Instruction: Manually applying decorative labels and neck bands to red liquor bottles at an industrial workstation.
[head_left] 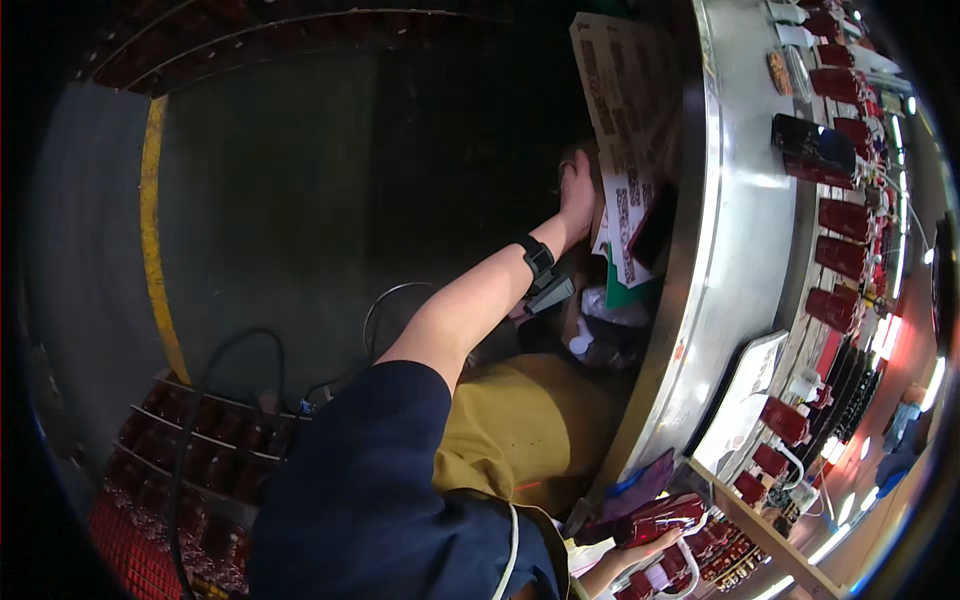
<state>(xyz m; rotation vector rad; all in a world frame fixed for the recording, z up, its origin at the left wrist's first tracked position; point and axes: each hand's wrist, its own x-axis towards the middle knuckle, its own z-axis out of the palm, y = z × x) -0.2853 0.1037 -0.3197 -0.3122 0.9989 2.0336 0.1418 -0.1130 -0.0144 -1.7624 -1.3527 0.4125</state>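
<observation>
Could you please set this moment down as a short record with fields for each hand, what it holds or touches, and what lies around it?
view: head camera, tilted sideways and down
left hand: reaches under the metal counter to a cardboard box; grip not clear
left wrist: black band
right hand: at the lower edge, fingers on a dark red pouch
on the counter: rows of dark red parts, white sheet
under the counter: hanging printed sheets, green card
floor: yellow line, black cable, red crate

Steel bench [735,250], dark red parts [845,218]
</observation>
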